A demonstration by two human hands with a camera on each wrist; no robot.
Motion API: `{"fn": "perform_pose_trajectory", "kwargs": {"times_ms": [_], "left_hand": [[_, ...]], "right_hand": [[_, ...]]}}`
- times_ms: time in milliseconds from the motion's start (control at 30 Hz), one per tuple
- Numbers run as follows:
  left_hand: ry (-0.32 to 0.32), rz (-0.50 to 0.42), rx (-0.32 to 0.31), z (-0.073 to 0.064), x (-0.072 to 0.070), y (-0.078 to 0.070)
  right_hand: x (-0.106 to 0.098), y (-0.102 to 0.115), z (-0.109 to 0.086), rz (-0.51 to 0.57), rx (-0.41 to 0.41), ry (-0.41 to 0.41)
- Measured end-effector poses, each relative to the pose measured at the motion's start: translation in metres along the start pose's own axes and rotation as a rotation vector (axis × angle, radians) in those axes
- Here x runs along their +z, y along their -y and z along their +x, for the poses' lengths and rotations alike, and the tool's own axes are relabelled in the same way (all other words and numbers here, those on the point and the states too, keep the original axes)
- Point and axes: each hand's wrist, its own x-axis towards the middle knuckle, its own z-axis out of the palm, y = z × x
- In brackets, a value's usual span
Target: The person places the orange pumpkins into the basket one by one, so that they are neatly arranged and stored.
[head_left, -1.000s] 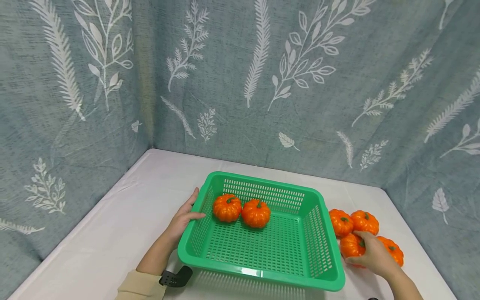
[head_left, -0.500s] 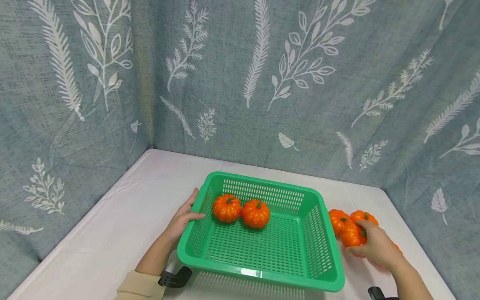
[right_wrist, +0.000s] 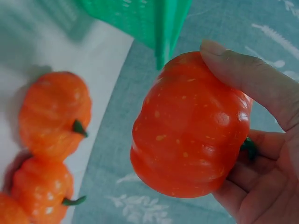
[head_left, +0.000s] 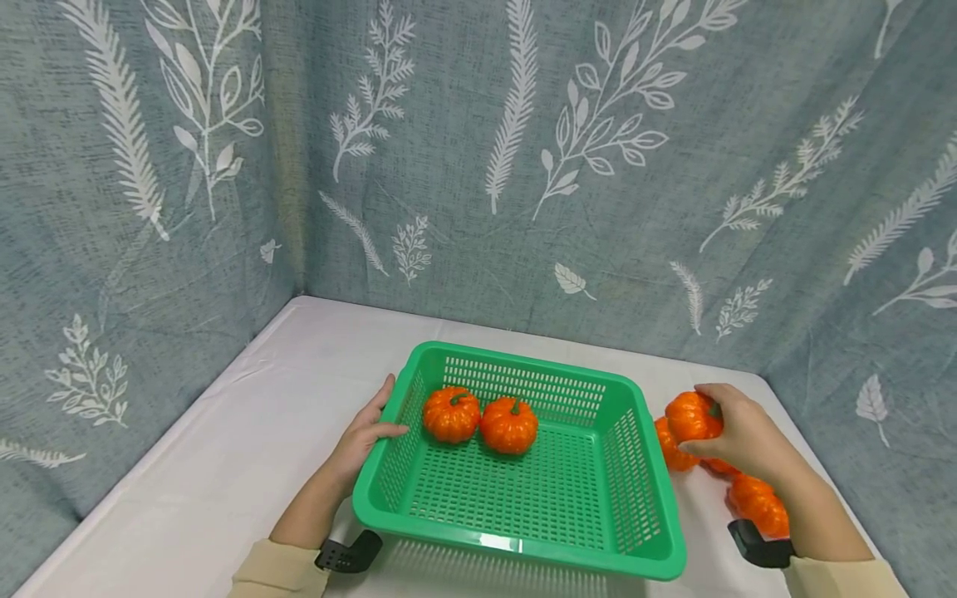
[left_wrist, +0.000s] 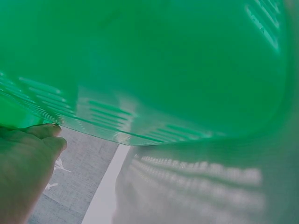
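Note:
A small orange pumpkin with a green stem (head_left: 691, 416) is lifted in my right hand (head_left: 743, 430), thumb on one side and fingers on the other. In the right wrist view this pumpkin (right_wrist: 189, 128) fills the middle, its stem toward the palm. My left hand (head_left: 366, 432) holds the left rim of a green plastic basket (head_left: 516, 544), thumb over the edge and fingers along the outside. Inside the basket, toward its back left, sit two more pumpkins, a left one (head_left: 452, 414) and a right one (head_left: 509, 425). The left wrist view mostly shows the basket's green wall (left_wrist: 163, 70).
Right of the basket, other pumpkins lie on the white table, one near its wall (head_left: 673, 453), another (head_left: 758, 504) near my right wrist, and one partly hidden under my hand. A patterned blue-grey curtain (head_left: 478, 166) stands behind the table and at both sides.
My right hand has raised a pumpkin off the table from among the others and carried it back and slightly left. A pumpkin beneath has shifted. The left hand and basket stay put.

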Motion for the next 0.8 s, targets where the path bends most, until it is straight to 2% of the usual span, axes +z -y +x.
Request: {"fn": "perform_pose_trajectory", "kwargs": {"times_ms": [600,800], "left_hand": [[-0.002,-0.005,-0.008,-0.001,0.0,0.001],[0.0,-0.005,-0.011,0.0,0.0,0.001]], "right_hand": [[0.012,0.052,0.039,0.066,-0.14,0.076],[0.023,0.064,0.046,0.113,-0.148,0.114]]}}
